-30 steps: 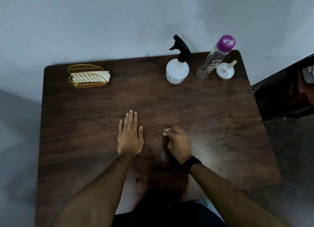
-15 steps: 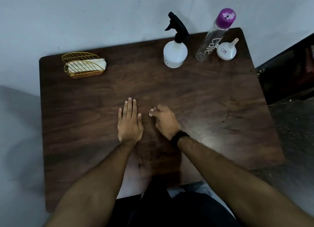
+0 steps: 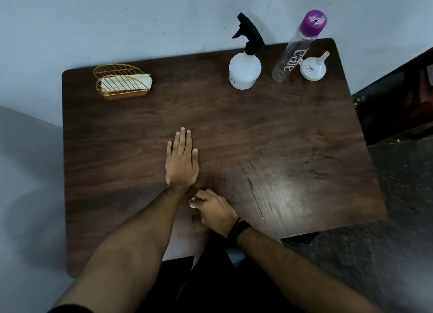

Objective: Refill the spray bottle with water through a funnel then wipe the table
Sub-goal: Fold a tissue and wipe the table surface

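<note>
- Head view: we cannot make out fully the small white wad our right hand [image 3: 214,208] pinches in curled fingers.
- Our left hand [image 3: 181,163] lies flat, fingers straight, on the table [image 3: 293,130].
- Spray bottle [image 3: 244,66] and funnel [image 3: 313,66] stand well beyond both hands.

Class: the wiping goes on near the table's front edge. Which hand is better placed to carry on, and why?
Right. The right hand grips a white tissue against the table; the left hand lies flat, holding nothing.

We see our white spray bottle [image 3: 244,71] upright at the table's [image 3: 117,148] far edge, clear water bottle [image 3: 295,52] and white funnel [image 3: 312,68] beside it.
</note>
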{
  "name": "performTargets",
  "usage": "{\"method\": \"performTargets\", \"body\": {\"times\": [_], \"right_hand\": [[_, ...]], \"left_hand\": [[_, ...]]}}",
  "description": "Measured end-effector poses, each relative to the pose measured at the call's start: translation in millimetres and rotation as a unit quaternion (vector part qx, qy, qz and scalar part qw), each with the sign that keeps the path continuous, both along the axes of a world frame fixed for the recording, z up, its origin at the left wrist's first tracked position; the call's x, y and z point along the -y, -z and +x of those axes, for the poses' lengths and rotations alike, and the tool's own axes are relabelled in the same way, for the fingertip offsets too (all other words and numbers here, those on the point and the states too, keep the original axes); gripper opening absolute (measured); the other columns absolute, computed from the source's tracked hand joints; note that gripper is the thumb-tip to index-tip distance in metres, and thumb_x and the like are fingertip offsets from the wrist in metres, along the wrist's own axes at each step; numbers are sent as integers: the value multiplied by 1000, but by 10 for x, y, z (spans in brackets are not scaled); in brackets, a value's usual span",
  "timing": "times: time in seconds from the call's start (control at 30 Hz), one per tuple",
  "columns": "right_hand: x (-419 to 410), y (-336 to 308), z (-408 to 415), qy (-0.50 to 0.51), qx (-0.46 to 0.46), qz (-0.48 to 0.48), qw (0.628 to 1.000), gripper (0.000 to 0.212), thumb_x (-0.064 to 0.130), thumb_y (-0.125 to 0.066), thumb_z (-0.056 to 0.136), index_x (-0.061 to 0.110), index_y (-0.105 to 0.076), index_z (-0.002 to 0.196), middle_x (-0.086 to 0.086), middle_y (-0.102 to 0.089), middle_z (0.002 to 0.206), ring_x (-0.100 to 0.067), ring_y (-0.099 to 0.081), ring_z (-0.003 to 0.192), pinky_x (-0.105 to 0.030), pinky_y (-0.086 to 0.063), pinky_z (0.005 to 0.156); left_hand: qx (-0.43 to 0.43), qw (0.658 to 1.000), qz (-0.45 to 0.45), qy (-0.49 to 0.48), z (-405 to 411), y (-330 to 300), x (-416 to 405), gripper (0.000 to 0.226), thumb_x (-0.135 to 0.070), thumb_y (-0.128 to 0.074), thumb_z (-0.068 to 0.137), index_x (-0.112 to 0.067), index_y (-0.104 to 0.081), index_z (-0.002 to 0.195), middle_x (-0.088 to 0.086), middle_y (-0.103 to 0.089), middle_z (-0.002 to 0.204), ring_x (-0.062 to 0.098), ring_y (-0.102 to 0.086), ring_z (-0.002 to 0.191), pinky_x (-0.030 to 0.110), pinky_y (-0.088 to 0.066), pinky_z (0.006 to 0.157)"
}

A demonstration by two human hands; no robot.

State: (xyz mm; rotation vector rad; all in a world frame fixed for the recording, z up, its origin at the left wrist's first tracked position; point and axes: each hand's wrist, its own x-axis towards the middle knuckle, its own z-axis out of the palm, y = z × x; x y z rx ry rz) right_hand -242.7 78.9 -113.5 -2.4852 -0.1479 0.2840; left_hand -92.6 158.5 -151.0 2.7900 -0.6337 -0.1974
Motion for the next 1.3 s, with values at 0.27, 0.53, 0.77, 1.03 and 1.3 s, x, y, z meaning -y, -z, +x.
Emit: {"method": "performTargets", "body": {"times": [0.27,0.53,0.77,1.03,1.3], "right_hand": [[561,32,198,132,28,-24,991,40,-8,-65,70,16,-75,100,-6,-64,98,-31,-64,90,-37,-58,69],[1391,-49,192,256,21,-76,963,32,-3,-66,80,14,-76,105,-12,-68,106,-35,-65,97,-35,-55,79],[2396,-234,237,429,42,-52,901,21,6,-64,87,12,-78,101,-11,-74,97,-31,-66,97,-31,-46,90],[3508,-295,-485,492,12,-87,866,14,11,-69,87,14,-78,98,-11,-70,95,-31,-65,90,-25,-44,81],[2837,-110,-889,375,10,-63,925,24,6,-63,84,18,-75,100,-4,-64,97,-26,-63,87,-31,-51,77]], "left_hand": [[2,1000,-4,-3,-13,26,3,58,-36,-25,105,-12,-22,158,5,-16,166,19,-15,153,41,-12,124],[-21,998,-6,-60,-129,16,145,60,-38,-19,105,-11,-20,158,6,-14,166,21,-11,154,44,-8,125],[-23,999,-26,-30,-623,-61,717,64,-42,-29,104,-9,-20,158,9,-14,166,25,-10,154,47,-11,124],[-46,999,-12,18,-1079,-34,1518,67,-48,-25,103,-11,-16,159,9,-10,167,23,-7,154,49,-8,125],[-20,999,8,-25,-1209,-16,1674,66,-46,-21,103,-11,-19,158,8,-13,167,24,-11,154,48,-8,124]]}}
